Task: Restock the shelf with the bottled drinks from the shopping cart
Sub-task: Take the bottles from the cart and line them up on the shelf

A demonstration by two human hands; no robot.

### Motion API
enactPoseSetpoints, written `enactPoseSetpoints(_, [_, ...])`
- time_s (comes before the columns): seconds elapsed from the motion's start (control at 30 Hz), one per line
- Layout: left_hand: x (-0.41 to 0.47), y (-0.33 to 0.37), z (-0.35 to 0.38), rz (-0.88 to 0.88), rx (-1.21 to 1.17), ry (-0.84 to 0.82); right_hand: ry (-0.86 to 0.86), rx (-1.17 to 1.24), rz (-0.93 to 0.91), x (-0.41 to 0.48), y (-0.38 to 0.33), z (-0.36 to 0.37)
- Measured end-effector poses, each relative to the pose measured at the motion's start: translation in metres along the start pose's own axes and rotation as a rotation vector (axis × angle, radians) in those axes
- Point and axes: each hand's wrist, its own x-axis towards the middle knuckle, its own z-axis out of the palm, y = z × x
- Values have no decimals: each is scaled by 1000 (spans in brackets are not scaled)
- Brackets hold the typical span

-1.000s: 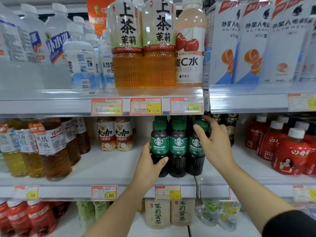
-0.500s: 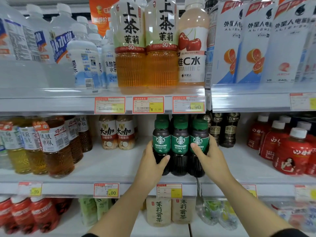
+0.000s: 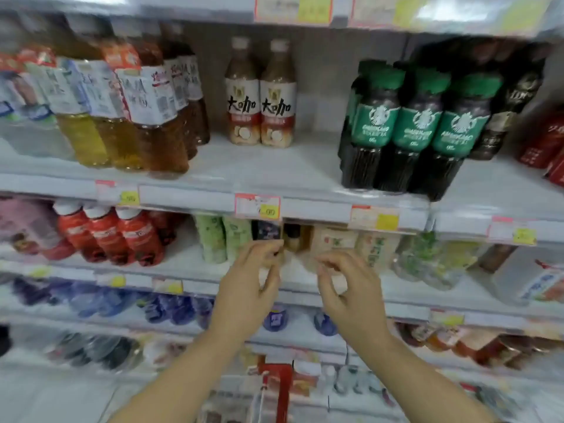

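Both forearms are raised from the bottom edge of the view towards the shelving. The left hand (image 3: 247, 288) and the right hand (image 3: 351, 293) are held side by side, a little apart, in front of the lower shelf (image 3: 406, 296). Both are well below the green-label coffee bottles (image 3: 415, 132).

Those coffee bottles are stood upright in a tight row at the front right of the middle shelf (image 3: 189, 193), with more of the same seen behind them. To their left, across a bare stretch of shelf, two white-label bottles (image 3: 261, 96) are set side by side. Further left, amber tea bottles (image 3: 152, 123) are crowded together. Price tags (image 3: 258, 206) are fixed along the shelf edges. On the lower shelf, red bottles (image 3: 113, 236) and pale green bottles (image 3: 222, 239) can be made out. A small dark bottle (image 3: 266, 232) is seen just above the left fingertips. A red upright part (image 3: 277, 389) is seen low in the view; what it belongs to cannot be told. Much of the picture is blurred.

The fingers of both hands are loosely curled. The right thumb and forefinger are brought close into a ring, with nothing seen between them. Nothing is held in either hand. Whether the left fingertips touch the dark bottle cannot be told.
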Motion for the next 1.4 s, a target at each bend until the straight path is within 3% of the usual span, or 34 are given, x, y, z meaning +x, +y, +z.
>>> enactPoseSetpoints(0.33, [-211,-200,-81,-729,113,-150,-804,-23,517,-171,1,221])
enactPoseSetpoints(0.6, [-343,-305,-84,-1040,138,-297,-1295,-94,892,-275,29,345])
enactPoseSetpoints(0.8, [-371,-356,-54,-1090,106,-433,-1160,-232,1107,-314,56,397])
enactPoseSetpoints(1.0, [-376,-384,-5,-1145,121,-689,-1192,-458,1102,-333,82,417])
enactPoseSetpoints(1.13, [-388,-387,19,-1109,338,-765,-1161,-510,1068,-337,83,420])
enactPoseSetpoints(1.27, [-392,-380,32,-1136,348,-724,-1068,-423,1037,-339,79,413])
enactPoseSetpoints(1.4, [-381,-372,30,-1229,226,-638,-961,-134,1022,-334,74,393])
